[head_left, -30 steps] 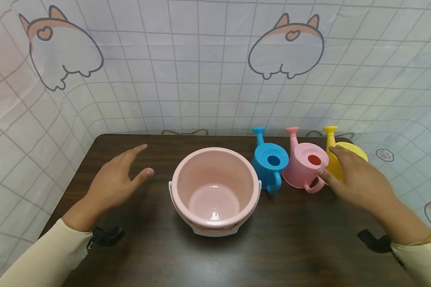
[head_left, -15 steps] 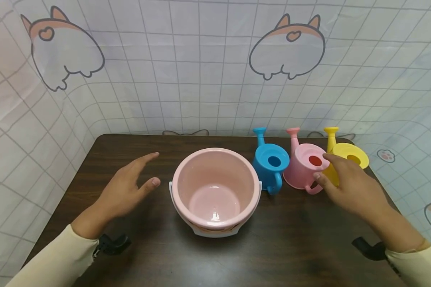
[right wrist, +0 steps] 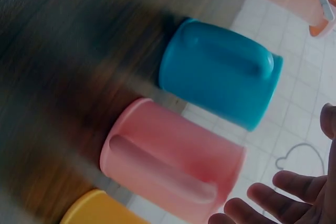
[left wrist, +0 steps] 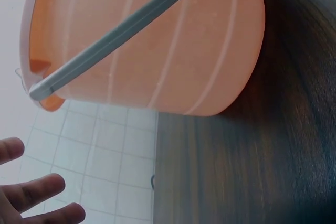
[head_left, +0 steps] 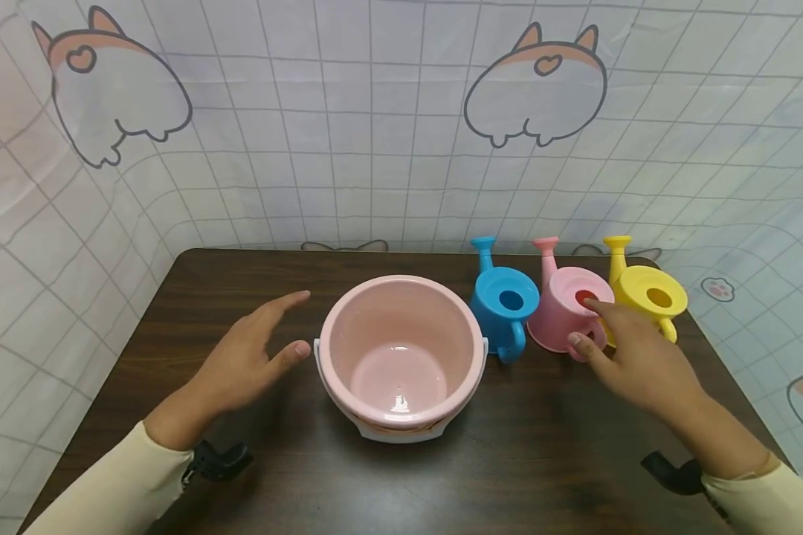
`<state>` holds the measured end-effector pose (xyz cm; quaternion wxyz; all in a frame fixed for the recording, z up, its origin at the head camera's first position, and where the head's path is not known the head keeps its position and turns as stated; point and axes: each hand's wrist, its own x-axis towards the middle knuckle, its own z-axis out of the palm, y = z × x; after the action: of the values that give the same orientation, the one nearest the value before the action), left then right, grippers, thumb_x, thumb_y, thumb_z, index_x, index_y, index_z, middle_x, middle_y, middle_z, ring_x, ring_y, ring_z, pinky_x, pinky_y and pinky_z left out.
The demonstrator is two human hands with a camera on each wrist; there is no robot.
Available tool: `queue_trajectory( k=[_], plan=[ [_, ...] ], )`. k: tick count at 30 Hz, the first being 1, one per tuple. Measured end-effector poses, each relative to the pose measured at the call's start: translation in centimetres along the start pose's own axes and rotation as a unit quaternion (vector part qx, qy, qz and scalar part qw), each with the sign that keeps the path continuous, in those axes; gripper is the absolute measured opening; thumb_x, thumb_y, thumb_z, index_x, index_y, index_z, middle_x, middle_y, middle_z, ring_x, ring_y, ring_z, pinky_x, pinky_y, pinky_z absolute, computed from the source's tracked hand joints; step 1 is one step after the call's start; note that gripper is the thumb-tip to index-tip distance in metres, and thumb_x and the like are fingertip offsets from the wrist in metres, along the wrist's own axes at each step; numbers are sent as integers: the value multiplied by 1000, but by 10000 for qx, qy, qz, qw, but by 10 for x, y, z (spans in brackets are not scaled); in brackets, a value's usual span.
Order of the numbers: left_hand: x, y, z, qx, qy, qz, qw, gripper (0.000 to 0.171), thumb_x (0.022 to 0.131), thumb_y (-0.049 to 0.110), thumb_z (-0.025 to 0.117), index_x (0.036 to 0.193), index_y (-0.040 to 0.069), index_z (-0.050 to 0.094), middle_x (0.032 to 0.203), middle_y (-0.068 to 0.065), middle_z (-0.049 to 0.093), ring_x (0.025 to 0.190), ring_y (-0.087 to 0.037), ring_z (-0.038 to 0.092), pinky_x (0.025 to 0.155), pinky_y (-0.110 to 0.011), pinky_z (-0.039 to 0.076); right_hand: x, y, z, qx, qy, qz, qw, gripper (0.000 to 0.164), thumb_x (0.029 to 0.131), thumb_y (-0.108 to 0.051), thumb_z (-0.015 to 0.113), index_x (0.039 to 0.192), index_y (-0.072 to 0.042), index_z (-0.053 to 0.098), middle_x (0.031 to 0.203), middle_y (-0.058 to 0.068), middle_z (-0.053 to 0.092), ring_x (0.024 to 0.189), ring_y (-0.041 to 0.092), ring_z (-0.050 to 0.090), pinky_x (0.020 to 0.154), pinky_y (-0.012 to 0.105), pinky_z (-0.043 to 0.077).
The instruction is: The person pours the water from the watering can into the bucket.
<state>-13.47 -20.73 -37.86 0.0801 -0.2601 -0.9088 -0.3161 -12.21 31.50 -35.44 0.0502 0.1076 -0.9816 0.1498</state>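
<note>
A pink bucket point(head_left: 401, 416) with a pale handle point(left wrist: 121, 35) stands upright in mid-table. To its left my left hand point(head_left: 241, 364) hovers apart from it, fingers extended and thumb spread, holding nothing. A blue watering can point(head_left: 505, 297), a pink watering can point(head_left: 565, 297) and a yellow watering can point(head_left: 652, 290) stand in a row to the bucket's right. My right hand point(head_left: 642, 364) is in front of the pink and yellow cans, thumb and fingers spread, and partly covers the pink can's handle in the head view. In the right wrist view its fingers point(right wrist: 278, 203) grasp nothing.
The dark wooden table point(head_left: 388, 490) ends at a back edge against a white grid-patterned cloth point(head_left: 368, 148) with cartoon dog prints. The cloth also hangs along both sides. A black wrist strap part point(head_left: 217, 461) juts out below the left hand.
Both hands have moved inward: the left one rightward toward the bucket, the right one leftward and nearer, uncovering the yellow watering can. Bucket and cans stay in place.
</note>
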Motion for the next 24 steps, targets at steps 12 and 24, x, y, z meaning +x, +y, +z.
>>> queue_trajectory(
  k=[12,24],
  plan=[
    [0,11,9,-243,-105,113,9996,75,95,42,72,158,20,38,153,-8,48,139,-30,47,108,-59,37,-3,-12,15,367,99,-150,9992,57,99,-36,68,137,4,56,104,15,65,89,30,60,70,48,55],
    [-1,19,17,-302,-98,157,9994,74,93,41,74,157,23,39,153,-3,47,136,-25,49,104,-57,42,2,-23,30,661,-149,41,9977,66,101,-49,62,143,1,52,124,24,63,101,40,63,80,58,55]
  ],
)
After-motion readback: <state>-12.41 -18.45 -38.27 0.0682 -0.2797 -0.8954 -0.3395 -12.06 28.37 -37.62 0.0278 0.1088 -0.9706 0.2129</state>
